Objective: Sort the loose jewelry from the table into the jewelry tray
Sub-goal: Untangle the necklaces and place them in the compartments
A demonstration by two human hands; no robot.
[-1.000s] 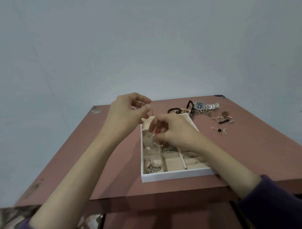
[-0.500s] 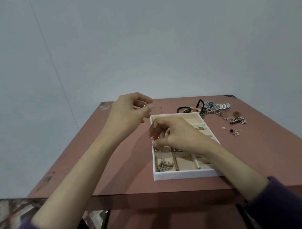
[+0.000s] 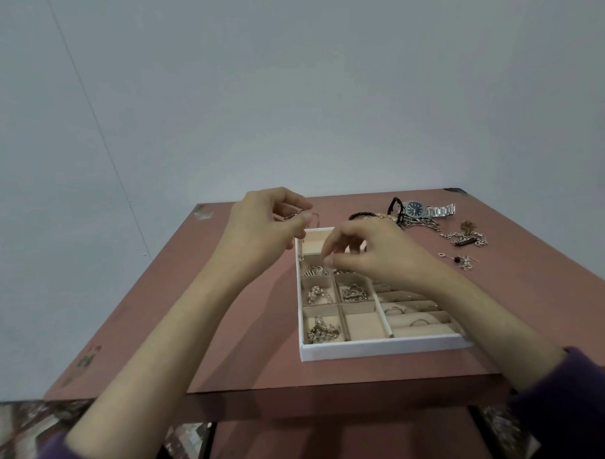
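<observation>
The reddish-brown surface (image 3: 228, 317) carries all items observed. The left hand (image 3: 263, 227) is raised above the far-left corner of the jewelry tray (image 3: 384, 348); its fingers (image 3: 295, 199) are curled narrow, thumb and forefinger pinching a small metal piece (image 3: 299, 215), too fine to identify.

The tray is white, with beige-lined compartments, and sits near the front edge of the surface. Its left and middle compartments hold several silver-toned pieces (image 3: 321, 328). Its right section holds rolls with rings (image 3: 393, 309) seated between them.

The right hand (image 3: 374, 254) hovers over the far compartments of the tray. Its fingers are drawn narrow, with thumb and forefinger tips together; whether they hold anything cannot be told.

Loose jewelry remains on the surface beyond and to the right of the tray: a black bracelet (image 3: 362, 215), a wristwatch (image 3: 417, 210) with a metal band, a tangle of chains (image 3: 466, 237), and some small pins (image 3: 460, 260) nearest the tray's right side.
</observation>
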